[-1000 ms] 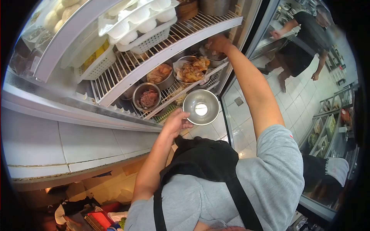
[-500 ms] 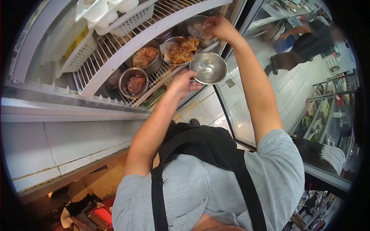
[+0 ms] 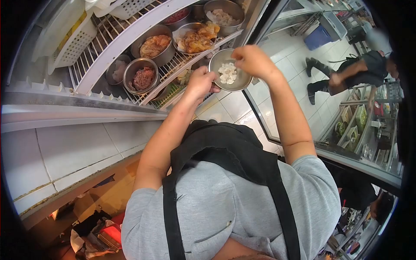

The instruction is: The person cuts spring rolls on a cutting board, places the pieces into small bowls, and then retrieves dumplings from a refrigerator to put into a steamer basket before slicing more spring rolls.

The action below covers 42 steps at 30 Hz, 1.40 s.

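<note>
My left hand (image 3: 203,81) grips the left rim of a small metal bowl (image 3: 243,82), thumb over the edge. Inside the bowl lie pale, whitish food pieces (image 3: 227,73). My right hand (image 3: 255,63) is over the bowl's right side with its fingers curled down; whether anything is between them is hidden. Beyond the bowl, a metal pot (image 3: 238,27) on the rack has similar pale pieces in it. Beside that pot is a container of browned, orange-coloured food (image 3: 197,39).
A white wire shelf (image 3: 102,60) curves above the lower rack. Metal pots with raw-looking meat (image 3: 144,79) stand near my left hand. White perforated baskets (image 3: 71,50) sit on the upper shelf. A framed glass door (image 3: 271,117) stands at right; beyond it is a co-worker (image 3: 364,71).
My right hand has come back from the far pot to the bowl. Pale pieces now lie in the bowl, which was empty. Beyond the glass, the co-worker has shifted position.
</note>
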Tool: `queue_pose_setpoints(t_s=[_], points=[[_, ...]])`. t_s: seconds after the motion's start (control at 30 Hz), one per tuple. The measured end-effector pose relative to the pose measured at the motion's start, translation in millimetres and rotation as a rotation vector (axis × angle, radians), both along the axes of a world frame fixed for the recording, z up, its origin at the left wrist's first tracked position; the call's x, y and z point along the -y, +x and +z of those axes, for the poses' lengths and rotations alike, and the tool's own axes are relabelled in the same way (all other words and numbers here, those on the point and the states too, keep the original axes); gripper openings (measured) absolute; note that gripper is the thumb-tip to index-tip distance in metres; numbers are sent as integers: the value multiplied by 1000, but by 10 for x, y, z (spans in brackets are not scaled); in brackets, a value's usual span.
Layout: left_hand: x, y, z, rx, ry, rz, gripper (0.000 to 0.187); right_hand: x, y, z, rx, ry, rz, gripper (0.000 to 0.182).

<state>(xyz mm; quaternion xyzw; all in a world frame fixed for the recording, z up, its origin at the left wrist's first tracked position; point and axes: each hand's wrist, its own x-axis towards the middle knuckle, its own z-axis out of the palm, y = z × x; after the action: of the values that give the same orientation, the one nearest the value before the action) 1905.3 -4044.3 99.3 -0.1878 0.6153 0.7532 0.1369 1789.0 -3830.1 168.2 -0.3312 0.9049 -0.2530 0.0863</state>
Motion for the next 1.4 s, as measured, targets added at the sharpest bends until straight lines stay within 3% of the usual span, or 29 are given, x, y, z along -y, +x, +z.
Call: queue_pose_setpoints(t_s=[0.1, 0.2, 0.43, 0.53, 0.6, 0.7, 0.77, 0.97, 1.1, 1.17, 1.23, 1.27, 1.33, 1.4], points=[[-57, 15, -93, -52, -28, 48, 8, 117, 293, -404, -125, 68, 87, 50], [-60, 74, -130, -68, -52, 99, 11, 212, 663, -531, -235, 49, 72, 34], [-82, 252, -204, -37, -161, 46, 16, -108, 995, -519, -29, -112, 108, 17], [-133, 281, -265, -93, -210, 30, 18, -163, 905, -651, 95, -104, 22, 22], [-163, 283, -280, -86, -222, -16, 19, -92, 829, -750, 35, -95, -74, 24], [-237, 282, -319, -73, -215, -61, 20, -12, 711, -763, -64, -53, -157, 21], [-282, 283, -319, -63, -222, -83, 20, 21, 623, -793, -74, 214, 44, 16], [-299, 311, -517, -2, -204, -120, 16, 193, 712, -993, -119, 391, 133, 18], [-177, 322, -559, 121, -85, -77, 12, 145, 714, -1007, -125, 262, 100, 21], [-90, 331, -597, 130, -77, -51, 10, 45, 673, -800, 39, -123, -161, 26], [-12, 376, -636, 139, -66, -35, 10, -147, 554, -571, 83, -367, -235, 29], [46, 391, -643, 146, -53, -23, 11, -261, 498, -463, 81, -364, -228, 29], [116, 444, -562, 145, -62, 21, 18, -561, 377, -313, 419, -514, -357, 24], [219, 529, -775, 105, -80, 46, 17, -1130, 109, -827, 708, -690, -216, 23]])
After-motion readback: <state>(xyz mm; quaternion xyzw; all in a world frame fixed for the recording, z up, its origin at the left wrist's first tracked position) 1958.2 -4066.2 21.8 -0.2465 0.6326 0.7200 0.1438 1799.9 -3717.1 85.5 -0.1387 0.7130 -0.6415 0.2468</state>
